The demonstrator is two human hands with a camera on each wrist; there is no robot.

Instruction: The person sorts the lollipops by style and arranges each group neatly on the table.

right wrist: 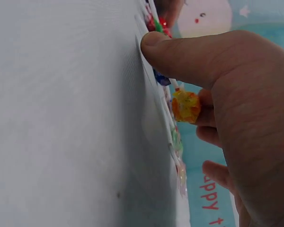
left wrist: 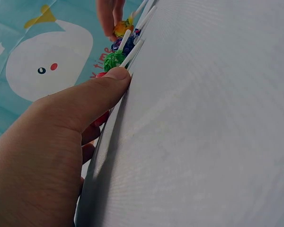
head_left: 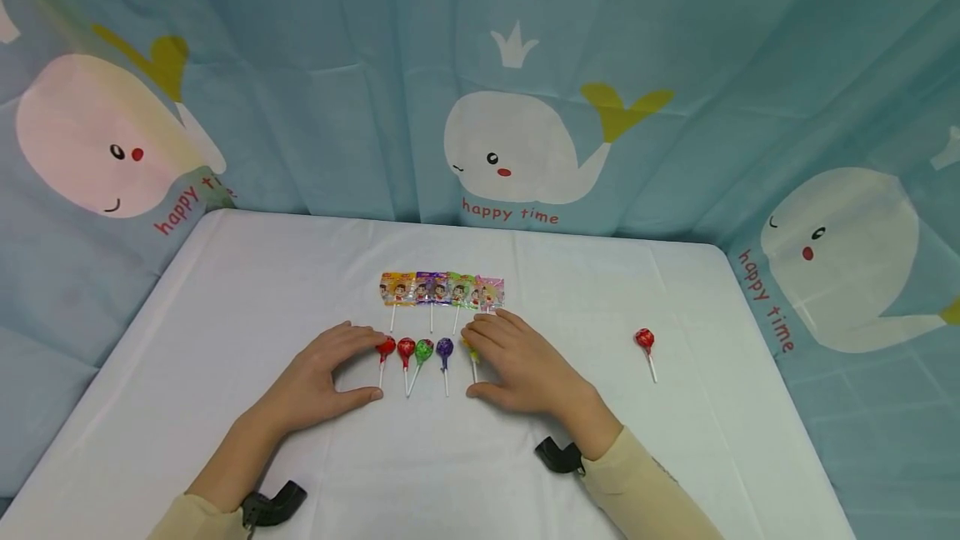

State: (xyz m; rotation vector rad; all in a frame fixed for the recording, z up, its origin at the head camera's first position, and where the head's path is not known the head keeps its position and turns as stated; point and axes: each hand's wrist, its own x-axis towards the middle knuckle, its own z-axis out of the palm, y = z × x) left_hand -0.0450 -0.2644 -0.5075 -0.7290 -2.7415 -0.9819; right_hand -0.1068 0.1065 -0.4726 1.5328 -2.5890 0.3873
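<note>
Several ball-shaped lollipops lie in a short row with their white sticks toward me. My left hand [head_left: 322,375] is at the left end, its fingertips touching the outer red lollipop [head_left: 386,347] and its thumb near the stick's lower end. Beside that one lie another red lollipop [head_left: 406,347], a green lollipop [head_left: 423,349] and a purple lollipop [head_left: 445,347]. At the right end, my right hand [head_left: 525,365] has its fingers over the yellow lollipop [right wrist: 186,106], partly hiding it in the head view. Its thumb is spread apart from the fingers, near that stick.
Behind the row lie flat-wrapped lollipops side by side: orange [head_left: 397,287], purple [head_left: 432,287], green [head_left: 462,290] and pink [head_left: 491,293]. A lone red-wrapped lollipop [head_left: 645,338] rests far to the right on the white tablecloth [head_left: 600,298]. A blue whale-print curtain [head_left: 360,123] hangs around the table.
</note>
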